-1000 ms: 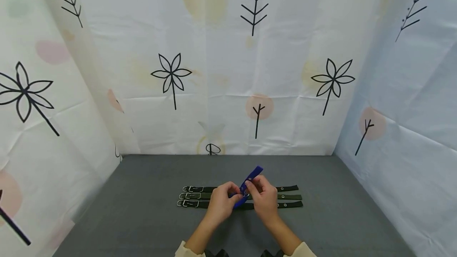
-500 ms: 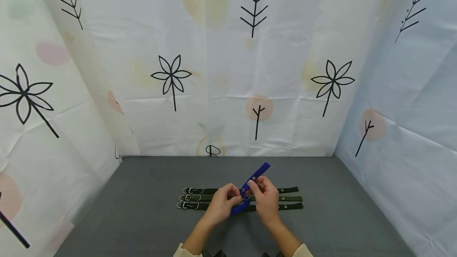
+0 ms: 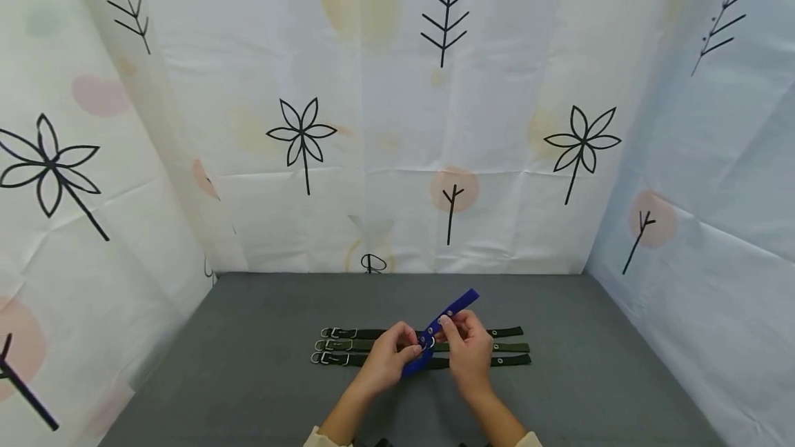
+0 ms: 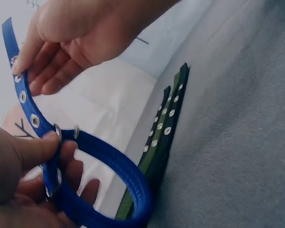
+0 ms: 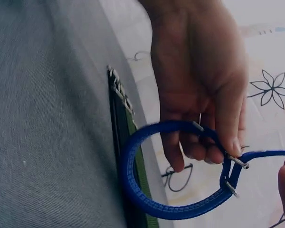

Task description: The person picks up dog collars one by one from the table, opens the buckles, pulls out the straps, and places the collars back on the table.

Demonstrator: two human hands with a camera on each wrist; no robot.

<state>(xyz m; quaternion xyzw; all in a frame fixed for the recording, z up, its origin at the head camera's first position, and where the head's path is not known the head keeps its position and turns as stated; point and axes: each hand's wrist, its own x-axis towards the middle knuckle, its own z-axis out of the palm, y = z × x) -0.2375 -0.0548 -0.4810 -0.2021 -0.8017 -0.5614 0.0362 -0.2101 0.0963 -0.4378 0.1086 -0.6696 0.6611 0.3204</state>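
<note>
A blue collar (image 4: 118, 161) with metal eyelets and a buckle (image 5: 238, 162) is bent into a loop, held above the table. My left hand (image 3: 386, 357) pinches it at the buckle between thumb and fingers. Its strap end runs through the buckle and points up to the right. My right hand (image 3: 470, 350) pinches that strap end (image 4: 23, 95) near its eyelets. Beneath the hands lie a black collar (image 3: 509, 331), a green collar (image 3: 512, 348) and another black collar (image 3: 512, 360), stretched side by side. The hands hide their middle parts.
The collars lie on a grey table (image 3: 261, 392); their buckles (image 3: 332, 358) are at the left and eyelet ends at the right. A pale fabric screen (image 3: 385, 123) printed with flowers and twigs stands behind the table and along both sides.
The right hand has moved slightly right and drawn the blue strap end farther up and right through the buckle. The left hand keeps its pinch. The loop shows more clearly below the hands.
</note>
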